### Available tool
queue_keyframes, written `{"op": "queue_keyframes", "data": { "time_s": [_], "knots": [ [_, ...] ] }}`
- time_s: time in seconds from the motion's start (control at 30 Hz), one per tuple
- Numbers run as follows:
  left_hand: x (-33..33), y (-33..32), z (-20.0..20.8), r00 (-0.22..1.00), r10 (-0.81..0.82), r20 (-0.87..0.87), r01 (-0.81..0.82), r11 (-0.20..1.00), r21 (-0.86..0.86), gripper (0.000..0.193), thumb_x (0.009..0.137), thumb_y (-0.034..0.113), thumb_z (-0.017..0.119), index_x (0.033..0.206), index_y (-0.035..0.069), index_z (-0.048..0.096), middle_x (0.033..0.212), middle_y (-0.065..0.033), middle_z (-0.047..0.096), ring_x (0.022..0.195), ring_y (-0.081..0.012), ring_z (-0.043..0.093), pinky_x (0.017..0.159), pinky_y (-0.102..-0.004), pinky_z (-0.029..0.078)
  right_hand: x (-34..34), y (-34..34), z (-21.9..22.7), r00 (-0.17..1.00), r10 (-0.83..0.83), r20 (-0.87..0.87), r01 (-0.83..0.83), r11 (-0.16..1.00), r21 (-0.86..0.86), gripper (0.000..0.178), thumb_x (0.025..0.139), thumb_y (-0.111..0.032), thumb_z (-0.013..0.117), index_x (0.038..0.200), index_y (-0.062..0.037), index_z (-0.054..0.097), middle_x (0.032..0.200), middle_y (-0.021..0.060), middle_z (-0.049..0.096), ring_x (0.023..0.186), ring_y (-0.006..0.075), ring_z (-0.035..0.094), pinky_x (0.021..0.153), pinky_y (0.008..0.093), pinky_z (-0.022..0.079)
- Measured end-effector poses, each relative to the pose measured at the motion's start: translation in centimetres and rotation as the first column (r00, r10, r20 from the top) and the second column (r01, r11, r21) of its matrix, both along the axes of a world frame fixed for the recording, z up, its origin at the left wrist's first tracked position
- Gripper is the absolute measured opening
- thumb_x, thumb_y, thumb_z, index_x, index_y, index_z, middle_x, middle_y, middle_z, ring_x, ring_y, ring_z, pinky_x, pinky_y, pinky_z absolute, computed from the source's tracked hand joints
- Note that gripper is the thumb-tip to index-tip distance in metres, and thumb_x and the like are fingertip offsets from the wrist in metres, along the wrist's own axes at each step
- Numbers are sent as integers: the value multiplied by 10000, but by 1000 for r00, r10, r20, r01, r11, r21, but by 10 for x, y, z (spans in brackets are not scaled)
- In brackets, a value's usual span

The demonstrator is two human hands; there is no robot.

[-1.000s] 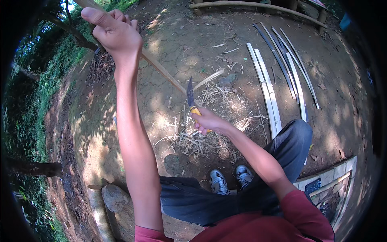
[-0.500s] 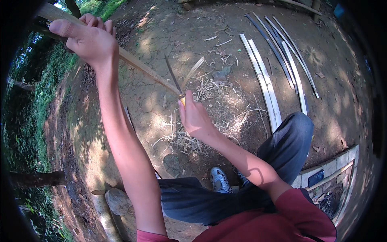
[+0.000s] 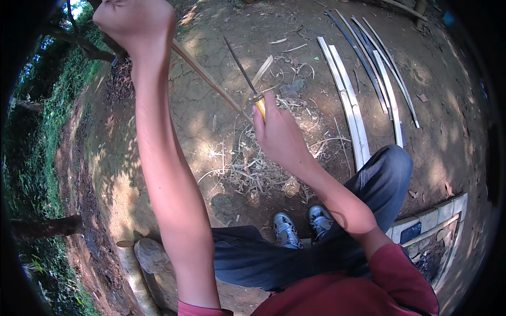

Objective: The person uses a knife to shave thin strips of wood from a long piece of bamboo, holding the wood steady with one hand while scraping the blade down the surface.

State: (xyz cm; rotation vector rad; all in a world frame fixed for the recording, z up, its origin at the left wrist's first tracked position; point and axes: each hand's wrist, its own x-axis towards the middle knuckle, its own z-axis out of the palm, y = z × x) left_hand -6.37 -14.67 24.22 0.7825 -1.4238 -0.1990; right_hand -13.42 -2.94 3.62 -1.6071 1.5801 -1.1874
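My right hand [image 3: 282, 131] is closed round the yellow handle of a knife [image 3: 240, 66], its thin dark blade pointing up and to the left. At the upper left, my left hand [image 3: 138, 21] is a bent fist, partly cut off by the picture's edge, its fingers mostly hidden. From behind its wrist a long bamboo strip [image 3: 208, 79] slants down to the right and ends beside my right hand. The blade lies to the right of the strip; whether the two touch near the handle cannot be told.
Curled shavings [image 3: 258, 171] litter the ground before my shoes [image 3: 287, 231]. Pale split strips [image 3: 352, 113] lie to the right, with several thinner strips [image 3: 392, 89] beyond. A phone [image 3: 411, 233] rests on a block edge at lower right. Cut logs [image 3: 134, 274] stand at lower left.
My left hand has moved up and right, turning at the wrist. My right hand has shifted right and slightly up with the knife, whose blade has come away from the strip.
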Motion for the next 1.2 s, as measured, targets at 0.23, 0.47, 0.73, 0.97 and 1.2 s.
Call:
{"op": "queue_keyframes", "data": {
  "time_s": [0.23, 0.47, 0.73, 0.97, 1.2],
  "knots": [
    [-39, 6, -1, 995, -59, -84, 56, 998, -32, 654, 887, 739, 278, 580, 164, 334, 473, 88, 239, 372, -66, 214, 311, -228, 141, -19, 27, -292, 836, 477, -272, -114, 636, 763, 276, 812, -44, 523, 1014, 104, 639, 1093, 280, 625, 1042, 384, 618, 885, 424, 502],
    [33, -11, -1, 1000, -3, -16, 6, 980, 199, 1105, 812, 832, 178, 1435, -80, 184, 522, 48, 302, 412, -64, 263, 328, -207, 206, -2, -3, -219, 988, 90, -127, -5, 833, 554, 323, 932, -170, 463, 1086, 113, 490, 865, 316, 630, 825, 473, 623, 759, 515, 493],
    [95, -21, 9, 893, -445, -71, 438, 820, 369, 771, 788, 814, -20, 582, 124, 256, 493, 26, 216, 416, -107, 223, 417, -221, 278, -38, -14, -116, 999, -30, -24, 38, 899, 436, 257, 949, -169, 450, 1084, 50, 435, 799, 285, 629, 758, 452, 636, 686, 508, 479],
    [117, -1, 6, 901, -414, -129, 433, 841, 323, 777, 734, 864, -20, 591, 149, 247, 475, 29, 196, 399, -95, 186, 382, -206, 189, -30, 2, -80, 989, 77, 125, -108, 957, 268, 248, 927, -159, 473, 1087, 27, 436, 868, 276, 609, 818, 440, 624, 732, 513, 455],
    [108, 67, -10, 988, -67, -137, 93, 977, 189, 767, 764, 847, -6, 604, 138, 239, 480, 2, 231, 393, -113, 183, 381, -221, 173, 23, 28, 5, 929, 254, 267, -315, 924, 216, 278, 950, -189, 472, 1077, 58, 450, 823, 286, 607, 802, 454, 616, 703, 504, 455]
  ]
}}
